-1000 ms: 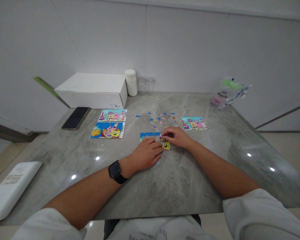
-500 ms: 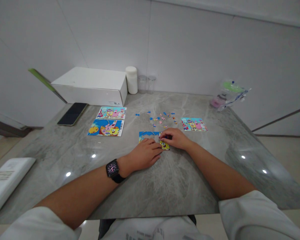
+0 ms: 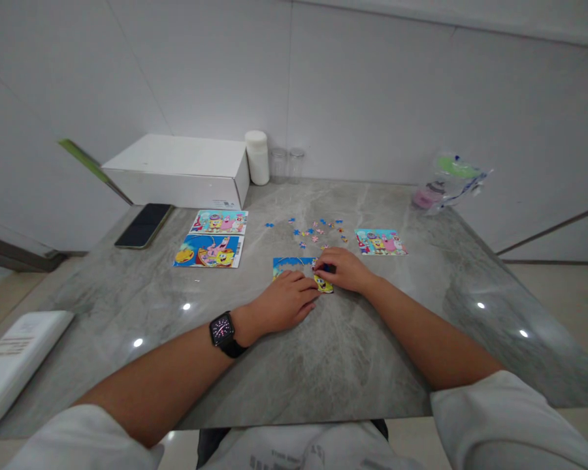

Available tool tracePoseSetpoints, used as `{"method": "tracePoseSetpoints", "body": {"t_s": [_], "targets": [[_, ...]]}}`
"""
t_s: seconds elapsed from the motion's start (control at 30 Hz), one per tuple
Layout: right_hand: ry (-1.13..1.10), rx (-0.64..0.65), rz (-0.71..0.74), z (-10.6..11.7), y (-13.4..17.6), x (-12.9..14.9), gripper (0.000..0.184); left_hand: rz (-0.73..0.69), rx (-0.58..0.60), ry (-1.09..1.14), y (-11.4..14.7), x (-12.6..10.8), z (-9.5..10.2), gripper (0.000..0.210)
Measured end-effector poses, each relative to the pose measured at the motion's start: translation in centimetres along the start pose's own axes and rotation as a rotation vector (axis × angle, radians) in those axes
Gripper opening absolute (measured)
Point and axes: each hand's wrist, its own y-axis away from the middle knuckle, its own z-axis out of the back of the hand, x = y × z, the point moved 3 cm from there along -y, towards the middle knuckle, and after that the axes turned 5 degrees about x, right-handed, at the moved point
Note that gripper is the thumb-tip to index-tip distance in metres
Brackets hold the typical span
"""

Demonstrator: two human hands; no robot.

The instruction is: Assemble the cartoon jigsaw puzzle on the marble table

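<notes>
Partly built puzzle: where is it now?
In the head view, the partly built puzzle lies near centre, partly under the left hand, the right hand at its right end, loose pieces beyond it.

Your desk is grey, marbled and glossy. Along its rear stand a white box, a white bottle, two clear cups and, far right, a plastic bag. To your left lie a phone, two picture cards and a white object; centrally, loose puzzle pieces and a puzzle section; right, a third card.
</notes>
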Motion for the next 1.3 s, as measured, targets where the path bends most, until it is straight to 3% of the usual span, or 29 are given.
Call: {"method": "tracePoseSetpoints", "body": {"t_s": [0.33,1.3], "targets": [[0.040,0.018,-0.033,-0.10,0.14,-0.51,0.006,-0.003,-0.045,0.026,0.06,0.16,0.06,0.029],[0.038,0.026,0.045,0.40,0.20,-0.11,0.010,0.023,0.000,-0.005,0.07,0.05,0.17,0.029]]}}
